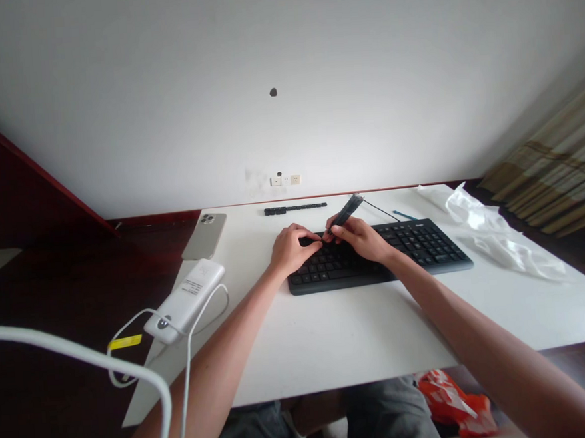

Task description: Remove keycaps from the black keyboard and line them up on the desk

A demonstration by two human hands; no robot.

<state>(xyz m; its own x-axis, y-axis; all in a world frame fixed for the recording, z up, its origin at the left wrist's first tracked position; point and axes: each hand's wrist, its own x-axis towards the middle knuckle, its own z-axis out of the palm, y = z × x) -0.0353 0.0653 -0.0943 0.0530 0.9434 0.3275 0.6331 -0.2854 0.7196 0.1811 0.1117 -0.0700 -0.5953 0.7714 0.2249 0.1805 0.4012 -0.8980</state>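
Crosswise in the head view, the black keyboard (424, 244) lies on the white desk (325, 337), long axis running left to right, keys facing up. A strip of desk separates it from the near edge; plastic wrapping (480, 220) lies just beyond its right end, a phone (205, 237) and a power bank (192, 298) well apart to the left. The right hand (360, 237) has its grip wrapped round a dark tool (348, 210) slanting up toward the far right, lower end at the keys. The left hand (292, 247) arches over the keyboard's left part, thumb and forefinger together beside that end; whether this grip pinches anything cannot be told.
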